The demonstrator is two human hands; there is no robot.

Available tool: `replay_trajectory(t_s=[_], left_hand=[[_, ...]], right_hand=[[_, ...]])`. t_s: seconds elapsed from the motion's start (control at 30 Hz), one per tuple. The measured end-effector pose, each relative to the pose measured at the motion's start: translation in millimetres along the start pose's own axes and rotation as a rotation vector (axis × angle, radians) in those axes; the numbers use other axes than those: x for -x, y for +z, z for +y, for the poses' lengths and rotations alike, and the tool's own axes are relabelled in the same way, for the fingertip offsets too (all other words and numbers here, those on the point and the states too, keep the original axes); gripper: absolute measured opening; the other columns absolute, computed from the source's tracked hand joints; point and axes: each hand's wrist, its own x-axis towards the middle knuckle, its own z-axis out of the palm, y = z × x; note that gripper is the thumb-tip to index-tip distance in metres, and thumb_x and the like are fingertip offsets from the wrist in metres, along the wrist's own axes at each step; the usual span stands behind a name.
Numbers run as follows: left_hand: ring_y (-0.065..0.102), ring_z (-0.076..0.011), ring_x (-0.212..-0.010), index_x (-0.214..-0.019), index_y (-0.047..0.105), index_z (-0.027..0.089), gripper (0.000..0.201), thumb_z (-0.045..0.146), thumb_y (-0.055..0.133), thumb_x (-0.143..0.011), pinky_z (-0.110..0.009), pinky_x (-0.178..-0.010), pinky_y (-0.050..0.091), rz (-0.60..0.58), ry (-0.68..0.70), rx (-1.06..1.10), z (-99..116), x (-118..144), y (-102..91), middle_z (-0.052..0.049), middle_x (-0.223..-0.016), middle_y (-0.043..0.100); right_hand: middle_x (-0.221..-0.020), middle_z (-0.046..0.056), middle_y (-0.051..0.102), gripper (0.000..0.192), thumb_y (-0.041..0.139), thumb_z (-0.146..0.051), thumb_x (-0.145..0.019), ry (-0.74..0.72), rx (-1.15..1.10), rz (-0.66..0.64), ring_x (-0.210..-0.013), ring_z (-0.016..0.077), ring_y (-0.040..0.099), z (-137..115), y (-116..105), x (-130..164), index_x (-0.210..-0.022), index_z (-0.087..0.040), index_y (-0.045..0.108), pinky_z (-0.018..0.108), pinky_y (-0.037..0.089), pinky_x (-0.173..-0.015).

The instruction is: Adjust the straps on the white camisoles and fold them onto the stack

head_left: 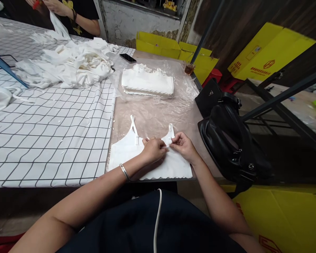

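The white strapped fabric garment (150, 158) is pinched near its right strap by the closed fingers of both the left hand (153, 150) and the right hand (183, 146); the fingertips are hidden.

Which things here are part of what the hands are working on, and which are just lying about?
In hand:
- white camisole top
- its right strap, pinched by left hand and right hand

Lying about:
- folded stack of white tops
- loose heap of white garments
- phone
- black handbag
- drink cup
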Motion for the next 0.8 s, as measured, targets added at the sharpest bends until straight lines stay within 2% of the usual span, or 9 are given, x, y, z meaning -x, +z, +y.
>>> replay_trajectory(t_s=[0.33, 0.4, 0.47, 0.57, 0.6, 0.63, 0.7, 0.8], left_hand=[[0.055, -0.0269, -0.098, -0.069, 0.065, 0.015, 0.019, 0.03, 0.061, -0.082, -0.047, -0.091, 0.028, 0.009, 0.014, -0.063, -3.0, -3.6, 2.6, -0.006, -0.08, 0.069], [0.056, -0.0273, -0.098, -0.072, 0.065, 0.016, 0.017, 0.028, 0.06, -0.083, -0.047, -0.09, 0.03, 0.011, 0.048, -0.101, -5.5, -3.4, 5.6, -0.007, -0.082, 0.068], [0.056, -0.0276, -0.1, -0.086, 0.066, 0.016, 0.012, 0.025, 0.06, -0.083, -0.047, -0.091, 0.032, 0.044, 0.11, -0.162, -8.4, 1.5, 9.9, -0.009, -0.093, 0.068], [0.05, -0.0296, -0.113, -0.121, 0.056, 0.014, 0.04, 0.023, 0.061, -0.083, -0.05, -0.098, 0.031, 0.196, 0.213, -0.283, -13.4, 17.7, 17.4, -0.015, -0.124, 0.057], [0.047, -0.0299, -0.118, -0.127, 0.051, 0.014, 0.045, 0.022, 0.061, -0.083, -0.051, -0.102, 0.029, 0.24, 0.242, -0.318, -15.0, 24.1, 19.7, -0.016, -0.132, 0.052], [0.045, -0.0298, -0.122, -0.128, 0.05, 0.015, 0.044, 0.022, 0.059, -0.085, -0.051, -0.104, 0.027, 0.259, 0.269, -0.348, -16.4, 30.1, 21.6, -0.016, -0.136, 0.05], [0.044, -0.0285, -0.123, -0.118, 0.056, 0.019, 0.029, 0.022, 0.053, -0.089, -0.052, -0.107, 0.025, 0.236, 0.307, -0.388, -18.2, 38.8, 24.6, -0.012, -0.135, 0.052], [0.047, -0.0268, -0.12, -0.105, 0.061, 0.02, 0.018, 0.024, 0.046, -0.094, -0.052, -0.106, 0.027, 0.173, 0.333, -0.415, -17.9, 42.3, 27.5, -0.009, -0.128, 0.058]], right_hand=[[-0.068, -0.007, 0.06, 0.04, 0.076, -0.022, -0.062, -0.041, -0.08, 0.048, -0.067, 0.0112, 0.057, 1.2, 23.6, -0.2, -0.073, -0.024, 0.037, 0.028, 0.047, -0.074], [-0.069, -0.007, 0.061, 0.042, 0.077, -0.02, -0.06, -0.001, -0.107, 0.054, -0.067, 0.0114, 0.059, -1.8, 27.7, -0.5, -0.08, -0.024, 0.04, 0.027, 0.048, -0.073], [-0.071, -0.008, 0.063, 0.049, 0.078, -0.018, -0.057, 0.083, -0.166, 0.08, -0.067, 0.0122, 0.061, -6.3, 28.5, -4.3, -0.088, -0.025, 0.041, 0.026, 0.049, -0.068], [-0.071, -0.007, 0.065, 0.053, 0.077, -0.012, -0.056, 0.194, -0.322, 0.185, -0.064, 0.0123, 0.062, -15.3, 22.6, -22.7, -0.091, -0.025, 0.04, 0.023, 0.048, -0.061], [-0.072, -0.006, 0.066, 0.051, 0.075, -0.009, -0.057, 0.22, -0.378, 0.216, -0.064, 0.0122, 0.062, -18.6, 19.3, -32.5, -0.09, -0.025, 0.04, 0.023, 0.048, -0.06], [-0.074, -0.004, 0.067, 0.048, 0.073, -0.006, -0.058, 0.247, -0.422, 0.233, -0.065, 0.0125, 0.063, -22.1, 15.9, -43.6, -0.088, -0.024, 0.04, 0.022, 0.049, -0.06], [-0.076, -0.002, 0.068, 0.042, 0.069, -0.002, -0.061, 0.307, -0.446, 0.238, -0.068, 0.0139, 0.065, -29.3, 10.3, -67.0, -0.085, -0.024, 0.041, 0.023, 0.05, -0.061], [-0.081, 0.002, 0.068, 0.031, 0.068, -0.004, -0.071, 0.346, -0.338, 0.19, -0.072, 0.016, 0.065, -41.8, 7.7, -93.7, -0.088, -0.022, 0.049, 0.028, 0.052, -0.064]])
